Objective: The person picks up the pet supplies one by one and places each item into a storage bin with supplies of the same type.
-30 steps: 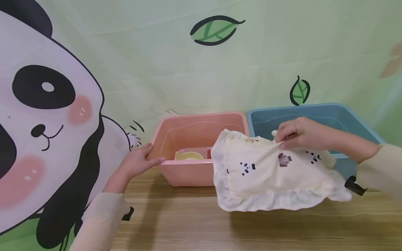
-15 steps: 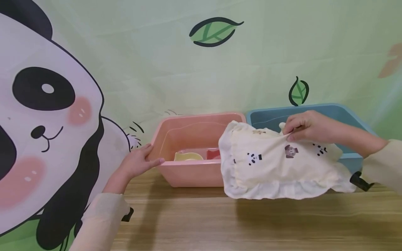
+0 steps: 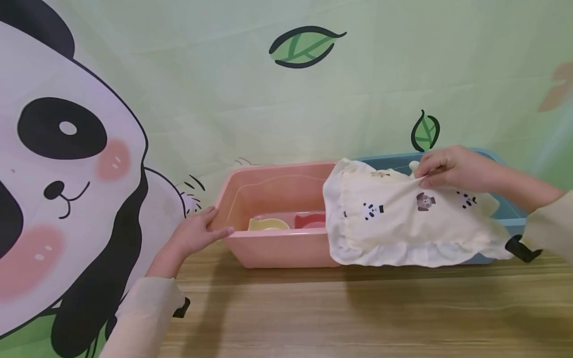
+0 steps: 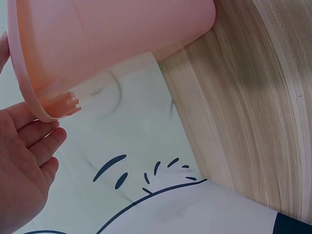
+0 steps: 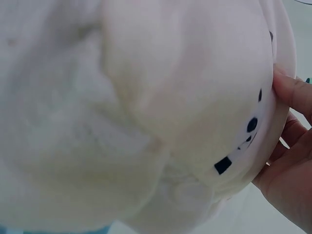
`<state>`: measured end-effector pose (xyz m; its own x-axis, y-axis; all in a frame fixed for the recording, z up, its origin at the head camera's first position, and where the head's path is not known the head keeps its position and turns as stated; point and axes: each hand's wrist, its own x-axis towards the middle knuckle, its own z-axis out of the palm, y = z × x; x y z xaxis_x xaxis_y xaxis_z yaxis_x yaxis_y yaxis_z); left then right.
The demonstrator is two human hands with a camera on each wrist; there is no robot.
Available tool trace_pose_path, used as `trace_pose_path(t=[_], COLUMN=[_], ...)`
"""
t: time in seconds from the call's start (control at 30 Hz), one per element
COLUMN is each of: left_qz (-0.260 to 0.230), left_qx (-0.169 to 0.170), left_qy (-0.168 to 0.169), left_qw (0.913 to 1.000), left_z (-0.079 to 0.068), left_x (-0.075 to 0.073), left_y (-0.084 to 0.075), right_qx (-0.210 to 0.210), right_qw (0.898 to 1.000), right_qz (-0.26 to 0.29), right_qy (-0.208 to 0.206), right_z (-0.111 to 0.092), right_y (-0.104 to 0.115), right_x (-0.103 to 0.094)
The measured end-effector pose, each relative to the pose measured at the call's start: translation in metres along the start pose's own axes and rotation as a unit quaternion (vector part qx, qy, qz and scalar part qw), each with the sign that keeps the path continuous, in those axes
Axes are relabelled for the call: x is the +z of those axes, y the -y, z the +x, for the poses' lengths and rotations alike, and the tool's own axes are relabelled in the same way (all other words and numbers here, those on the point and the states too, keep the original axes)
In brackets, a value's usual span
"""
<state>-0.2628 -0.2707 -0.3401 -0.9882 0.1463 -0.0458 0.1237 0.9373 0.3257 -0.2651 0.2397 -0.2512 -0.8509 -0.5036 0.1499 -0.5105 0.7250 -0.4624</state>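
A small cream pillow [image 3: 398, 219] with white ruffled edges and printed panda and dog faces hangs over the front of the blue bin [image 3: 515, 223]. My right hand [image 3: 463, 169] pinches its upper cover between thumb and fingers. In the right wrist view the pillow [image 5: 190, 97] fills most of the picture, beside the right hand [image 5: 290, 156]. At the left, my left hand [image 3: 197, 231] holds the corner rim of the pink bin [image 3: 282, 251]. The left wrist view shows fingers of the left hand [image 4: 29, 156] bent against the outside of that rim.
The pink bin contains a yellow item [image 3: 270, 224] and a red item [image 3: 309, 220], both partly hidden by the front wall. The two bins stand side by side on a wood-grain table [image 3: 286, 313]. Behind them hangs a green printed backdrop [image 3: 201, 89] with a panda.
My right hand has carried the pillow right and away from me, farther over the blue bin. More of the red item now shows. My left hand has stayed on the pink rim.
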Motion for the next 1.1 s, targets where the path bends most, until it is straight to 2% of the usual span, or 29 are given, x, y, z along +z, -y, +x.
trace_pose_path(t=[0.57, 0.8, 0.93, 1.1], left_qz=[0.012, 0.011, 0.009, 0.012], left_qx=[0.010, 0.014, 0.016, 0.020], left_qy=[-0.011, -0.012, -0.014, -0.017], left_qw=[0.9998, 0.9998, 0.9997, 0.9996], left_z=[0.000, 0.000, 0.000, 0.000], left_x=[0.000, 0.001, 0.001, 0.002], left_y=[-0.001, 0.000, 0.000, 0.001], right_qx=[0.036, 0.028, 0.029, 0.050], right_qw=[0.999, 0.998, 0.996, 0.995], right_qz=[-0.008, -0.015, -0.007, 0.012], right_qy=[-0.038, -0.062, -0.082, -0.089], right_z=[0.002, 0.001, 0.000, -0.002], right_y=[-0.020, -0.027, -0.032, -0.038], right_x=[-0.006, -0.009, -0.012, -0.016])
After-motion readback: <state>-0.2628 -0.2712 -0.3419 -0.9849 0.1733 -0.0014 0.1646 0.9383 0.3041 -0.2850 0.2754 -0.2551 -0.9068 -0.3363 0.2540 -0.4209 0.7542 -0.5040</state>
